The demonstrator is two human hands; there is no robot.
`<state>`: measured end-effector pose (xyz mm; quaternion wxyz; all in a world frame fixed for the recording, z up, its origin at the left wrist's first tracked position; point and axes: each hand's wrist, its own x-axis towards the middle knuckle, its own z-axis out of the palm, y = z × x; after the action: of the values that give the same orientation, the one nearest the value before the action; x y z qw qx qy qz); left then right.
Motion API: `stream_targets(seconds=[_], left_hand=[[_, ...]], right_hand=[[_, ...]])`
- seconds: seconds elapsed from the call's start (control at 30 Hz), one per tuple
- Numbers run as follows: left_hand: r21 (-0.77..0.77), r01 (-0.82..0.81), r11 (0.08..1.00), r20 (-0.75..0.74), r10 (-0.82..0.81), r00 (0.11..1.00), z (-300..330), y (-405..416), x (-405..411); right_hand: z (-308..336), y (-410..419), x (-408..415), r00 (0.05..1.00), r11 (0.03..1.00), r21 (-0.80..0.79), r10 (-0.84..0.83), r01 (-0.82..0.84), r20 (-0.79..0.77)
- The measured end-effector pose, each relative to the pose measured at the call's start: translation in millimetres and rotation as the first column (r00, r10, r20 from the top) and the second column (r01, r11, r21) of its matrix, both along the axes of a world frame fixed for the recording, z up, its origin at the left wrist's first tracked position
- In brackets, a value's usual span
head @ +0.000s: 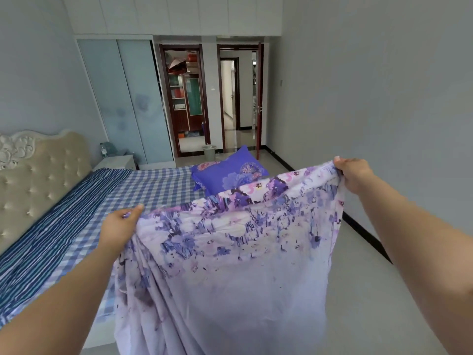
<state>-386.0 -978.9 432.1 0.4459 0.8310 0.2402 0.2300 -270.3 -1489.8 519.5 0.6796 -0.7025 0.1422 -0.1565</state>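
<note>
The left hand (120, 226) pinches one end of the top hem of the lilac cotton sheet printed with purple flowers (230, 252), thumb on top and fingers curled under a bunched corner. It is above the near edge of the bed with the blue-and-white checked cover (153, 185). The hem sags across to the right hand (354, 175), which is clenched on the other end, higher up and out past the bed's right edge. The rest of the sheet hangs down out of view.

The left pinch looks thin. A hard shake could pull that corner free and drop half the sheet off the bed's near edge. With the hands uneven, a throw would likely land crooked. The hidden lower part may trail on the pale tiled floor (358, 290) and catch underfoot. The violet flowered pillow (227, 172) at the bed's far right corner lies just behind the hem, so a cast sheet could drag it over the edge.

On the left side of the bed lies a navy striped blanket (51, 239), running up to the beige tufted headboard (38, 170). The checked middle lies flat and open. To the right, the floor is open as far as the black skirting (363, 231).
</note>
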Motion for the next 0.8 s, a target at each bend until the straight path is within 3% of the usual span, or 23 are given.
stream_targets(seconds=[0.1,0.2,0.3,0.47,0.6,0.7,0.8], left_hand=[[-0.01,-0.128,0.992,0.034,0.128,0.991,-1.0,16.4,-5.1],[-0.009,-0.191,0.982,-0.021,0.191,0.981,-2.0,27.3,-11.6],[0.014,-0.079,0.997,-0.095,0.08,0.992,0.4,10.1,-4.7],[0.102,0.255,0.962,-0.198,-0.231,0.953,5.5,-53.2,18.7],[0.182,0.369,0.912,-0.26,-0.317,0.912,5.3,-87.7,33.8],[0.174,0.325,0.93,-0.273,-0.271,0.923,4.3,-90.9,43.1],[0.022,0.172,0.985,-0.235,-0.162,0.958,2.9,-78.1,51.1]], right_hand=[[-13.2,-31.9,1.3,1.0,0.997,0.074,0.006,-0.005,-0.02],[-34.5,-61.5,14.7,0.995,0.995,0.061,-0.08,0.083,-0.054],[-40.0,-47.5,17.8,0.996,0.996,-0.065,-0.072,0.068,-0.052],[-7.8,39.3,-2.4,0.991,0.968,-0.218,0.133,-0.124,0.025],[24.9,92.2,-16.8,0.954,0.918,-0.314,0.284,-0.241,0.098],[47.9,107.8,-24.3,0.955,0.887,-0.428,0.259,-0.175,0.145],[57.0,103.7,-20.4,0.976,0.899,-0.431,0.161,-0.083,0.148]])
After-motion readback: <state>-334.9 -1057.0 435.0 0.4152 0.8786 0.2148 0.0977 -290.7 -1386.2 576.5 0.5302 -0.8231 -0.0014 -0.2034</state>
